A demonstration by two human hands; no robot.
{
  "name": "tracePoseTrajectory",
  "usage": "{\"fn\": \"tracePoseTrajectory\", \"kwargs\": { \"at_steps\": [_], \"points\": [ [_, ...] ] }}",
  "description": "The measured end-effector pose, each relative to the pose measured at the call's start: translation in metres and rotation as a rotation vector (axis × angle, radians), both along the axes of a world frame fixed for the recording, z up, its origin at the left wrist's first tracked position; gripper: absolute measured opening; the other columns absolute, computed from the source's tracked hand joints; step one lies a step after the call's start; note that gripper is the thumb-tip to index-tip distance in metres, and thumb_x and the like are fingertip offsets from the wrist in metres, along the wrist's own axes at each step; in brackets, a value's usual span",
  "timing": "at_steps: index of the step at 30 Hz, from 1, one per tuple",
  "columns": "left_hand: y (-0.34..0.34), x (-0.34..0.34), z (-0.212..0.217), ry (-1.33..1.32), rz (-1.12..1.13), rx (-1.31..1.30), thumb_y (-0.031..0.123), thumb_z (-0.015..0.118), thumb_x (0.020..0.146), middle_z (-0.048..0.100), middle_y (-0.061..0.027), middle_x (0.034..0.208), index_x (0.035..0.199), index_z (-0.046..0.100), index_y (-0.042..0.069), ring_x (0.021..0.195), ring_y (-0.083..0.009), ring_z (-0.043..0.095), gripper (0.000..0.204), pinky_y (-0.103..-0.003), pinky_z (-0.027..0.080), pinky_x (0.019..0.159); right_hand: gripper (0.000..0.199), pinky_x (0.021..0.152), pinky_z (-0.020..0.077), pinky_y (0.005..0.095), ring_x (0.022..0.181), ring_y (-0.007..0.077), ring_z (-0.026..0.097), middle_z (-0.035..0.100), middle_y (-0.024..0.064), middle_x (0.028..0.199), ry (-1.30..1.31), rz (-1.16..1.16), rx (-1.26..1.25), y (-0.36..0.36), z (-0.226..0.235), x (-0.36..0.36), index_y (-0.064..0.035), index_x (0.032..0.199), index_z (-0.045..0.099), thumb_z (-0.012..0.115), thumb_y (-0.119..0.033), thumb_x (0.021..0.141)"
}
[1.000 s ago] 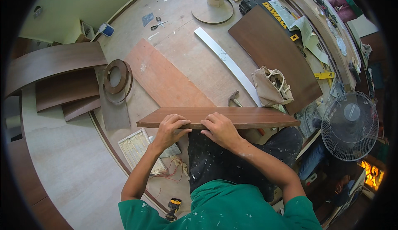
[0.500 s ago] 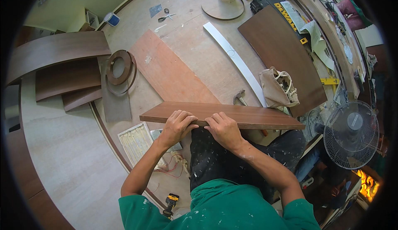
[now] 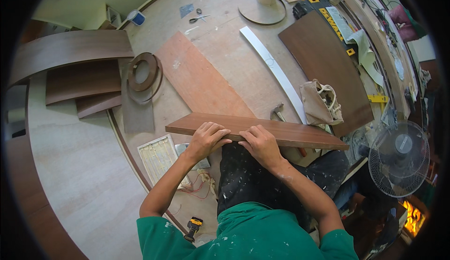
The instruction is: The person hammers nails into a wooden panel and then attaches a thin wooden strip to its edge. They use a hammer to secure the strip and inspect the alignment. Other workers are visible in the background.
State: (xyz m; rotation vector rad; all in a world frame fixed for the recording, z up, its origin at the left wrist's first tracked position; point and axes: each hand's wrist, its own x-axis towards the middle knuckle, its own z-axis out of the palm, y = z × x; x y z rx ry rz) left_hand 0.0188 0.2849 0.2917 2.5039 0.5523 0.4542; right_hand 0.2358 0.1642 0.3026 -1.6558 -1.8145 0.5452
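Observation:
A long brown wood-grain board (image 3: 290, 135) lies crosswise over my dark, paint-spotted trousers, its near edge turned toward me. My left hand (image 3: 209, 139) grips that edge a little left of its middle, fingers curled over the top face and thumb along the edge. Close beside it, my right hand (image 3: 260, 144) holds the same edge in the same way. The thumbs nearly meet; whether a thin strip lies under them I cannot make out. Beyond the board is a hammer (image 3: 277, 111), its handle partly hidden beneath it.
A pinkish plywood sheet (image 3: 201, 72), a white strip (image 3: 272, 68) and a canvas bag (image 3: 321, 103) lie ahead. Coiled edge banding (image 3: 142, 72) and brown panels (image 3: 84, 82) are at left. A fan (image 3: 398, 159) stands at right; a cordless drill (image 3: 193, 227) lies near my left side.
The whole view has shifted slightly, with the surroundings now further right in the picture. Both hands keep their grip on the board's edge, the right one a touch further from the left.

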Motion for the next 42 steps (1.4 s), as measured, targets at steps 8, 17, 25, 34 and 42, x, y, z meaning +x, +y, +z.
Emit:
{"fn": "tracePoseTrajectory", "kwargs": {
  "at_steps": [8, 17, 25, 34, 42],
  "points": [
    [0.022, -0.032, 0.007, 0.122, 0.029, 0.046, 0.036, 0.080, 0.086, 0.068, -0.0066, 0.100, 0.105, 0.071, 0.007, 0.095, -0.0279, 0.064, 0.036, -0.042, 0.051, 0.086, 0.038, 0.084, 0.0542, 0.0418, 0.098, 0.0306, 0.064, 0.066, 0.0098, 0.101, 0.064, 0.035, 0.017, -0.002, 0.003, 0.006, -0.0033, 0.110, 0.070, 0.085, -0.018, 0.079],
    [0.021, -0.044, -0.008, 0.068, 0.065, 0.113, 0.037, 0.083, 0.082, 0.065, -0.0069, 0.097, 0.101, 0.068, 0.007, 0.094, -0.0270, 0.064, 0.038, -0.041, 0.051, 0.084, 0.031, 0.081, 0.0513, 0.0395, 0.095, 0.0285, 0.063, 0.065, 0.0086, 0.096, 0.011, 0.082, 0.038, 0.018, -0.009, -0.015, -0.0044, 0.108, 0.070, 0.082, -0.016, 0.081],
    [0.038, -0.078, -0.001, 0.126, 0.149, 0.083, 0.037, 0.084, 0.080, 0.063, -0.0084, 0.099, 0.101, 0.067, 0.007, 0.096, -0.0288, 0.063, 0.041, -0.042, 0.052, 0.086, 0.028, 0.080, 0.0514, 0.0400, 0.092, 0.0282, 0.063, 0.064, 0.0085, 0.094, 0.056, 0.060, 0.053, 0.018, -0.011, -0.017, -0.0036, 0.106, 0.070, 0.081, -0.015, 0.082],
    [0.043, -0.086, -0.008, 0.175, 0.151, 0.042, 0.035, 0.085, 0.080, 0.063, -0.0105, 0.102, 0.102, 0.067, 0.007, 0.097, -0.0330, 0.060, 0.041, -0.046, 0.050, 0.088, 0.030, 0.080, 0.0536, 0.0426, 0.090, 0.0309, 0.064, 0.065, 0.0105, 0.095, 0.104, 0.039, 0.058, 0.022, -0.009, -0.018, -0.0046, 0.103, 0.071, 0.084, -0.015, 0.078],
    [0.032, -0.036, 0.022, 0.225, 0.004, 0.046, 0.016, 0.086, 0.075, 0.067, -0.0104, 0.098, 0.104, 0.070, 0.005, 0.094, -0.0319, 0.064, 0.036, -0.045, 0.053, 0.082, 0.036, 0.088, 0.0508, 0.0460, 0.100, 0.0331, 0.062, 0.063, 0.0106, 0.101, 0.004, 0.066, -0.082, -0.002, 0.002, 0.023, -0.0073, 0.108, 0.068, 0.084, -0.021, 0.079]
  ]
}}
